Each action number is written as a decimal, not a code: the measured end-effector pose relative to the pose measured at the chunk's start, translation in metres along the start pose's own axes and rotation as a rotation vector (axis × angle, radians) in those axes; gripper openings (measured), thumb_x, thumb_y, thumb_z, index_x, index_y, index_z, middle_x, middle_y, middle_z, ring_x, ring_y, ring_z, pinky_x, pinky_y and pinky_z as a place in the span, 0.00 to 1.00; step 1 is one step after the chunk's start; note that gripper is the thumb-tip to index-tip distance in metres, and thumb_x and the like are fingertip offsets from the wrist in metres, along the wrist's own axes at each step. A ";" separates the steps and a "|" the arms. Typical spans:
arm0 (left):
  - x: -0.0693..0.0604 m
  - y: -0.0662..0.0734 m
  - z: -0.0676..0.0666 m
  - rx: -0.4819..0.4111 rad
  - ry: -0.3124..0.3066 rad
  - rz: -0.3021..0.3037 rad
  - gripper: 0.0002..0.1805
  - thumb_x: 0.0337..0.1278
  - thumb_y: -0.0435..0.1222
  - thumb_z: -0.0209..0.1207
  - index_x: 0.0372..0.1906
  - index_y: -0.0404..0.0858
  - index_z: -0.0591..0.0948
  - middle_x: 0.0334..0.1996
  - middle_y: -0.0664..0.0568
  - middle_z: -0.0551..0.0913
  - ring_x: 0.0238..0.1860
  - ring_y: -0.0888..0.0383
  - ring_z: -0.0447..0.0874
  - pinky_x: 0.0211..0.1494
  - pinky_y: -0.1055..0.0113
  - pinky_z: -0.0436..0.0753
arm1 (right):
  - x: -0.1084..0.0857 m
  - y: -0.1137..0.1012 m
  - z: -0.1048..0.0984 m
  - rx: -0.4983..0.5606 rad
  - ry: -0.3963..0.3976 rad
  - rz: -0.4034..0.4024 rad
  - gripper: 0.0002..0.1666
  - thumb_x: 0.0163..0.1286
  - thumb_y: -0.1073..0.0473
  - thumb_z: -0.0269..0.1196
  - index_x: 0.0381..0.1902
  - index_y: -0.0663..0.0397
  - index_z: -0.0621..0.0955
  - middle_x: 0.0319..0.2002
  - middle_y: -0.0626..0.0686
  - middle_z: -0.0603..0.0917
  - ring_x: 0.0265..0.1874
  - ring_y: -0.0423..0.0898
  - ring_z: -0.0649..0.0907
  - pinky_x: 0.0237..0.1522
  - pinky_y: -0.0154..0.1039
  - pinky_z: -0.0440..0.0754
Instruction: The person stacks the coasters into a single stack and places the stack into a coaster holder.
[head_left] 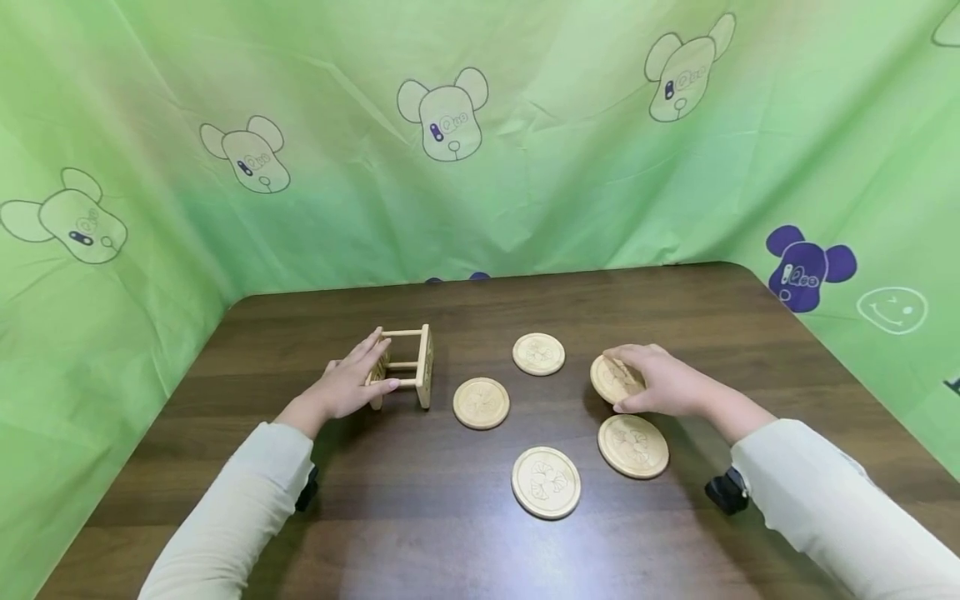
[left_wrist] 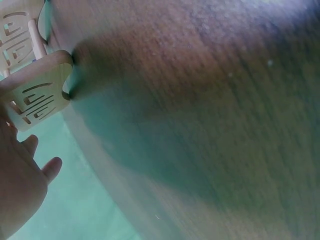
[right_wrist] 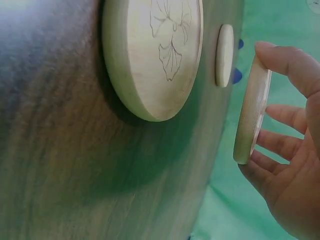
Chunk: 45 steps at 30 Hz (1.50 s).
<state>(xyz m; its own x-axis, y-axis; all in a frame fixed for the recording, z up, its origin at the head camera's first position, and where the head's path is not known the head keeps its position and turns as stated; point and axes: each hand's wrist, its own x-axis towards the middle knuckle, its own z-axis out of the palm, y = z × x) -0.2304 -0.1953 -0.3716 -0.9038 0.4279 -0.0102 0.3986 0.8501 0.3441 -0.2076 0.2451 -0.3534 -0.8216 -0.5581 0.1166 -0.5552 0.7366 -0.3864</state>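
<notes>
Has two round, pale wooden discs nearest on the brown desk. Beyond, pinches a matching disc by its rim in the right hand; grips a pale wooden slotted rack with the left hand.

We find the head view bright and fairly even, with pale glare on the near middle of the bench and the far cloth lightest toward its top. Soft shadows lie beside both sleeves. The left wrist view looks dim and hazy to us, glare in one corner, dark shadow at the feet of the rack. The right one blurs the shadow beside the nearest disc.
</notes>
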 end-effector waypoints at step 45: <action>-0.001 0.000 -0.001 0.000 -0.011 -0.006 0.42 0.52 0.61 0.41 0.67 0.42 0.48 0.67 0.51 0.37 0.64 0.50 0.41 0.53 0.40 0.49 | -0.043 -0.019 0.024 -0.004 -0.042 -0.007 0.42 0.31 0.55 0.71 0.49 0.66 0.73 0.47 0.60 0.74 0.45 0.57 0.71 0.45 0.51 0.66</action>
<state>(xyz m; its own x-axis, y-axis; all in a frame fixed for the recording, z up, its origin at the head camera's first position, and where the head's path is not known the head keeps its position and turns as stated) -0.2294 -0.1961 -0.3703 -0.9044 0.4261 -0.0226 0.3932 0.8529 0.3435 -0.1584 0.2454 -0.3731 -0.8116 -0.5786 0.0812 -0.5615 0.7341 -0.3819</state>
